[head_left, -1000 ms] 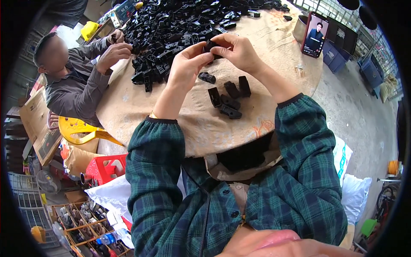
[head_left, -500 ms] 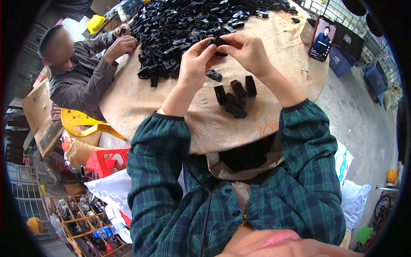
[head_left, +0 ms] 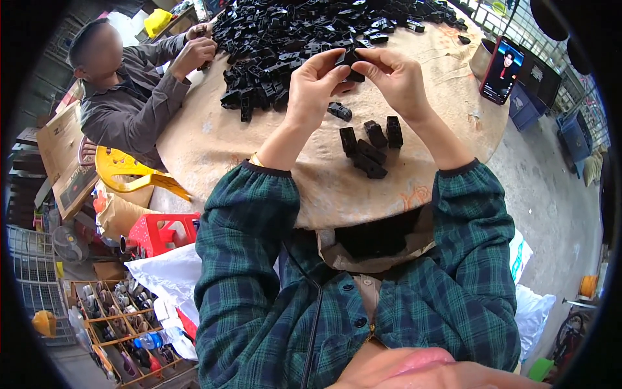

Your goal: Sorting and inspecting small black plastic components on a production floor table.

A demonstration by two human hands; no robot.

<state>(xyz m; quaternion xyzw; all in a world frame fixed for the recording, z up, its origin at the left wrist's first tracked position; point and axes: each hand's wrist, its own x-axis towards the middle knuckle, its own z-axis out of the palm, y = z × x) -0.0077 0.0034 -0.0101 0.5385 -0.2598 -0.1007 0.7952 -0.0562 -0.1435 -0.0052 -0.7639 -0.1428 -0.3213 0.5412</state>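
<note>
Between my fingertips, above the cloth-covered table [head_left: 304, 194], is a small black plastic part [head_left: 348, 58]. My left hand [head_left: 312, 84] pinches it from the left, and my right hand [head_left: 396, 81] grips it from the other side. Fingers cover much of the part, so its exact kind does not show. Just below my hands lies a single black plastic piece [head_left: 339, 111]. Nearer to me sits a small group of similar black pieces [head_left: 370, 150], some upright and some lying over. Beyond my hands spreads a large heap of black plastic parts [head_left: 278, 39].
Across the table at the left, a person [head_left: 129, 97] handles a small dark piece. A phone [head_left: 502, 70] stands at the right edge, before blue bins [head_left: 526, 104]. An open bag [head_left: 376, 249] is at my lap. A yellow chair [head_left: 129, 172] and red stool [head_left: 159, 235] stand left.
The whole view has shifted slightly, moving the table and pieces a little right in the picture. Both my hands still hold the black part, with fingers slightly rearranged.
</note>
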